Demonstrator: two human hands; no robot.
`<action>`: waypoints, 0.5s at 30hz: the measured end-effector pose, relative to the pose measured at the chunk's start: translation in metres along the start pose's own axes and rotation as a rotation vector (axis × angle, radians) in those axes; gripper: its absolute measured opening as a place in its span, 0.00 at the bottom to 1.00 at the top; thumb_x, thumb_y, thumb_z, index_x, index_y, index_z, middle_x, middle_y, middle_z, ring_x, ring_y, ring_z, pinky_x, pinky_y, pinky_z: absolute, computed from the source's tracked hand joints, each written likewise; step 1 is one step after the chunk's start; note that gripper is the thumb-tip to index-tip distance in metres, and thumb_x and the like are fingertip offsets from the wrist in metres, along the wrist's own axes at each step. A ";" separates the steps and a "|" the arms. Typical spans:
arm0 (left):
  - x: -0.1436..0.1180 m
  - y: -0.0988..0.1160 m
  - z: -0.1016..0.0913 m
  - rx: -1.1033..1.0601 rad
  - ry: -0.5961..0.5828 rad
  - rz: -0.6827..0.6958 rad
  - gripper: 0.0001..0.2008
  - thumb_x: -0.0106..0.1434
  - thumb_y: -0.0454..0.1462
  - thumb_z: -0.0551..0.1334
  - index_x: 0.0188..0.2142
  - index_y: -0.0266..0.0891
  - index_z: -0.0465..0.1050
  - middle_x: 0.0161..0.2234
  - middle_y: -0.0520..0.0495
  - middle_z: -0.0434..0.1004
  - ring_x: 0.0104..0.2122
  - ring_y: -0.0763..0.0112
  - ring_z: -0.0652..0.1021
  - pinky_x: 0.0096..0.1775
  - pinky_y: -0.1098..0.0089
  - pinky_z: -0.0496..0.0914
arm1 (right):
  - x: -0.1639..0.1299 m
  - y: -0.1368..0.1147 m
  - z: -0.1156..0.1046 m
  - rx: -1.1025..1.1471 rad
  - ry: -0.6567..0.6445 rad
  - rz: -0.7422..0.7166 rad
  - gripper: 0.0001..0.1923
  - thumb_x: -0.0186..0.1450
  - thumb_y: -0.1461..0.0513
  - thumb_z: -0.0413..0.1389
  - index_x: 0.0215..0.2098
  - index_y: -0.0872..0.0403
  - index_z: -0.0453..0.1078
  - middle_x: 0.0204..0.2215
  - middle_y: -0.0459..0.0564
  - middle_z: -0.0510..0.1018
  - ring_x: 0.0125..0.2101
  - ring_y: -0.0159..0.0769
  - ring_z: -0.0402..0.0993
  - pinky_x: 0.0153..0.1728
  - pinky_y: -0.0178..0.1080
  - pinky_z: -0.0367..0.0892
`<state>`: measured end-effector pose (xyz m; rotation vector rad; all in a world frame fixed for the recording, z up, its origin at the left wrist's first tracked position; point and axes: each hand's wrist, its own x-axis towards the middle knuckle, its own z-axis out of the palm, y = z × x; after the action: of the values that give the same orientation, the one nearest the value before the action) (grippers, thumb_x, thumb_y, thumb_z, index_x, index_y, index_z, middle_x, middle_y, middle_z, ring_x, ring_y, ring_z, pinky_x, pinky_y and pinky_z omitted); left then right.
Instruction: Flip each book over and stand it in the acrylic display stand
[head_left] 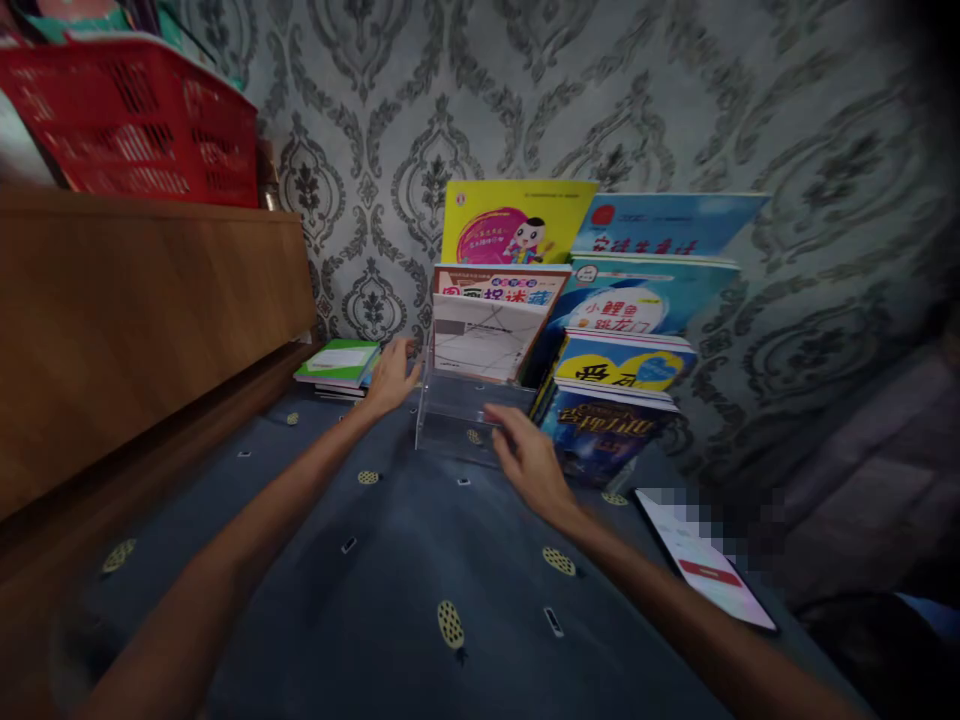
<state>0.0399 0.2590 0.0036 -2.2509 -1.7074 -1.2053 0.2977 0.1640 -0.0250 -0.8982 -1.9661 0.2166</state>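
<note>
My left hand [390, 378], fingers spread and holding nothing, rests at the clear acrylic book stand's [457, 415] nine o'clock side; my right hand [529, 462], likewise spread and unladen, touches its five o'clock front edge on the blue bedspread [390, 590].

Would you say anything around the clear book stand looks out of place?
Nothing is spilled or damaged. A phone lies loose on the bedcover, right of the clear stand, and a green book stack lies flat instead of standing.
</note>
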 end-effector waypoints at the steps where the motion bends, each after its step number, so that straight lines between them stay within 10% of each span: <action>1: -0.008 -0.010 0.002 0.114 -0.044 -0.028 0.20 0.66 0.35 0.57 0.57 0.35 0.63 0.55 0.35 0.72 0.58 0.57 0.71 0.59 0.59 0.65 | -0.014 -0.001 0.009 0.023 -0.045 0.012 0.19 0.68 0.63 0.47 0.54 0.49 0.71 0.49 0.55 0.79 0.49 0.46 0.77 0.52 0.53 0.73; 9: -0.025 -0.102 -0.003 0.455 -0.254 -0.303 0.38 0.64 0.44 0.63 0.68 0.32 0.52 0.71 0.25 0.47 0.71 0.42 0.49 0.64 0.38 0.49 | -0.085 0.020 0.064 0.110 -0.137 0.179 0.18 0.68 0.61 0.48 0.51 0.50 0.75 0.45 0.56 0.82 0.46 0.47 0.79 0.50 0.54 0.74; 15: -0.023 -0.135 -0.008 0.527 -0.370 -0.299 0.41 0.66 0.50 0.60 0.70 0.34 0.48 0.70 0.28 0.51 0.71 0.44 0.50 0.64 0.36 0.49 | -0.086 0.026 0.065 0.157 -0.130 0.204 0.16 0.67 0.61 0.49 0.46 0.49 0.77 0.46 0.55 0.82 0.48 0.48 0.79 0.50 0.54 0.75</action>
<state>-0.0790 0.2885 -0.0568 -2.0154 -2.2219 -0.2928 0.2838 0.1375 -0.1318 -1.0017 -1.9433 0.5522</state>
